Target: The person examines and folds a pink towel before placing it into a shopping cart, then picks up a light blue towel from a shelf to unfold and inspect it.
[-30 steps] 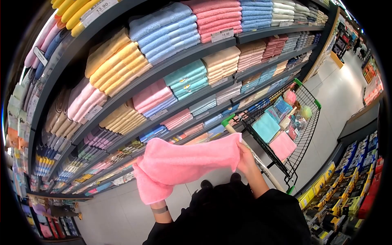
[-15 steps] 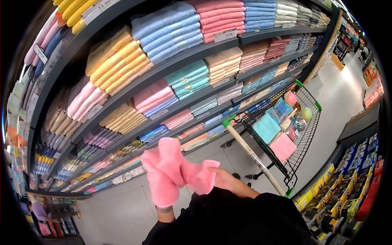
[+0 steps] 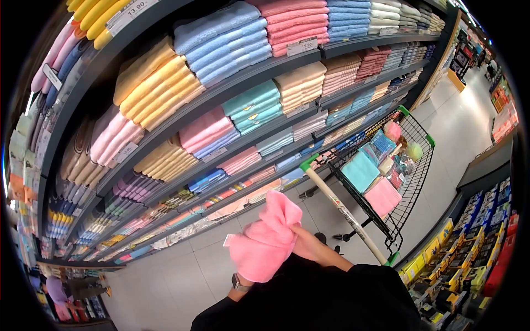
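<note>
A soft pink towel [image 3: 264, 245] is bunched up in front of my body, with a small white tag at its left side. Draped by it, my left hand shows only at the wrist, with a watch [image 3: 240, 283] on it; its fingers are hidden beneath the cloth. My right hand [image 3: 303, 238] is closed on the gathered right side of the towel, its fingertips partly covered by the folds.
Shelves of folded towels, among them a blue stack [image 3: 229, 47], line the left and front. A shopping cart [image 3: 425, 165] holding a turquoise towel [image 3: 360, 170] and a pink towel [image 3: 382, 197] stands at right. Packaged goods [image 3: 458, 265] fill a lower-right display. Another person [image 3: 66, 288] is far left.
The pink towel has shifted right and been gathered more compactly. My left wrist has moved right, closer to my right hand, and the watch face now shows.
</note>
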The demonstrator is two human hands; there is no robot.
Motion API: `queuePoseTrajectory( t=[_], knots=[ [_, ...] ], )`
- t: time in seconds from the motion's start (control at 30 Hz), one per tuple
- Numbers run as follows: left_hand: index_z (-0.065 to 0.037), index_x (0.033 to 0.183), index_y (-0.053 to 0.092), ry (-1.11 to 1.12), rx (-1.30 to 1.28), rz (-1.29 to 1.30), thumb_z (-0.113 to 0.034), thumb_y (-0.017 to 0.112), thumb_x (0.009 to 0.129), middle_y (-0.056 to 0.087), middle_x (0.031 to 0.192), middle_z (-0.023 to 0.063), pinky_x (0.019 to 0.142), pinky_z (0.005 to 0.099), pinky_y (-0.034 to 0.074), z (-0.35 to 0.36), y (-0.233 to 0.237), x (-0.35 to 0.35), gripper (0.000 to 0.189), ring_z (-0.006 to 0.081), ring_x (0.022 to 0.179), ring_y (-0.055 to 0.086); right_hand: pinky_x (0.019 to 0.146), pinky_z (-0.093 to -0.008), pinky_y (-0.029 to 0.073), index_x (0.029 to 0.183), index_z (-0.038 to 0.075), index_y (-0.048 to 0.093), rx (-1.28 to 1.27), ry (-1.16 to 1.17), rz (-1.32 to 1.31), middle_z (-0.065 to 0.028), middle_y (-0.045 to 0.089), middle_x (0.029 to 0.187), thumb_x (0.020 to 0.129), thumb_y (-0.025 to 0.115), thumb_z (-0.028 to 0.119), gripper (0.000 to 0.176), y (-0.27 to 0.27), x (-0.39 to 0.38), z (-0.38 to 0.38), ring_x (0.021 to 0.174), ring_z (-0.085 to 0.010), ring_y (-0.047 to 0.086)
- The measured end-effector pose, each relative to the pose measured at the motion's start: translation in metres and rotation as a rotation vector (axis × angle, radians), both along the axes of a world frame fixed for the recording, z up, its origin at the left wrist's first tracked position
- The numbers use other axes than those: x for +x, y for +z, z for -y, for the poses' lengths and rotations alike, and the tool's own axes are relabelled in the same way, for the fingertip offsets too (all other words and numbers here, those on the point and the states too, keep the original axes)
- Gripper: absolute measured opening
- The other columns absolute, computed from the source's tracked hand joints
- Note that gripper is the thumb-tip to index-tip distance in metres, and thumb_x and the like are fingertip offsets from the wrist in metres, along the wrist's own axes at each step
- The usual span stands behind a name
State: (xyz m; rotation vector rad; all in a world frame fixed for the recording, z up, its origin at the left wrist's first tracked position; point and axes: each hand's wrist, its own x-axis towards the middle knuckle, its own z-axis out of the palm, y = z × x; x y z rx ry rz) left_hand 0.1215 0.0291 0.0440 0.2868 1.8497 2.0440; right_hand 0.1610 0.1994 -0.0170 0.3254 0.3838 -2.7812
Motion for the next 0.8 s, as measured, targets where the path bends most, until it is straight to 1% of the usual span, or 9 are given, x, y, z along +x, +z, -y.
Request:
queuePoseTrajectory(
  t=[0.13,0.23,0.33,0.43,0.53,0.63,0.73,0.8],
  knots=[
    [-0.007,0.11,0.052,-0.036,-0.027,-0.009,-0.033,0.04,0.1,0.058,0.105,0.0063,0.09,0.0332,0.043,-0.001,-0.007,0.004,0.03,0.0196,0.1,0.055,0.109,-0.037,0.034,0.138,0.0,0.035,0.259,-0.036,0.032,-0.0127,0.046,0.137,0.098,0.047,0.024,0.048,0.004,0.0,-0.002,0.127,-0.0223,0.045],
    [-0.007,0.11,0.052,-0.049,-0.039,-0.016,-0.032,0.041,0.1,0.058,0.105,0.0065,0.089,0.0332,0.043,0.0,-0.01,0.006,0.029,0.0197,0.099,0.055,0.106,-0.036,0.037,0.136,-0.001,0.037,0.336,-0.05,0.061,-0.0124,0.048,0.135,0.098,0.046,0.024,0.046,0.006,0.0,0.001,0.124,-0.0214,0.047],
    [-0.007,0.109,0.052,-0.055,-0.046,-0.018,-0.032,0.041,0.1,0.058,0.104,0.0066,0.089,0.0332,0.044,0.005,-0.012,0.008,0.029,0.0198,0.099,0.056,0.106,-0.0356,0.036,0.136,-0.002,0.038,0.339,-0.011,0.093,-0.0128,0.048,0.134,0.099,0.045,0.024,0.046,0.019,0.003,0.001,0.124,-0.0214,0.048],
    [-0.007,0.109,0.052,-0.052,-0.05,-0.016,-0.032,0.042,0.1,0.058,0.104,0.0068,0.088,0.0331,0.044,0.011,-0.013,0.012,0.029,0.0199,0.098,0.056,0.104,-0.0344,0.038,0.134,-0.003,0.041,0.383,0.01,0.068,-0.012,0.05,0.132,0.099,0.046,0.024,0.044,0.018,0.008,0.004,0.121,-0.0204,0.049],
    [-0.007,0.109,0.052,-0.056,-0.053,-0.016,-0.032,0.042,0.1,0.058,0.103,0.0069,0.088,0.0331,0.044,0.014,-0.016,0.016,0.028,0.02,0.098,0.056,0.1,-0.0324,0.041,0.13,-0.003,0.047,0.559,-0.002,0.084,-0.0099,0.056,0.125,0.099,0.047,0.024,0.041,0.015,0.009,0.011,0.116,-0.0182,0.053],
    [-0.007,0.109,0.052,-0.057,-0.059,-0.013,-0.031,0.043,0.1,0.059,0.103,0.0071,0.087,0.0331,0.045,0.017,-0.018,0.017,0.028,0.0201,0.097,0.056,0.094,-0.03,0.045,0.123,-0.003,0.053,0.631,-0.078,0.102,-0.0091,0.061,0.117,0.099,0.047,0.023,0.036,0.011,0.009,0.018,0.108,-0.0161,0.057],
    [-0.006,0.108,0.052,-0.063,-0.066,-0.015,-0.031,0.043,0.099,0.059,0.102,0.0072,0.087,0.0331,0.045,0.018,-0.021,0.016,0.028,0.0202,0.097,0.056,0.089,-0.0292,0.047,0.119,-0.003,0.056,0.715,-0.1,0.161,-0.0094,0.063,0.113,0.1,0.046,0.022,0.034,-0.004,0.01,0.021,0.102,-0.0152,0.059],
    [-0.006,0.108,0.052,-0.062,-0.068,-0.007,-0.031,0.043,0.099,0.059,0.102,0.0073,0.086,0.033,0.045,0.016,-0.024,0.012,0.027,0.0202,0.096,0.057,0.088,-0.0294,0.048,0.117,-0.004,0.056,0.77,-0.099,0.208,-0.0097,0.063,0.111,0.1,0.045,0.022,0.033,-0.002,0.01,0.017,0.1,-0.0151,0.06]
  ],
)
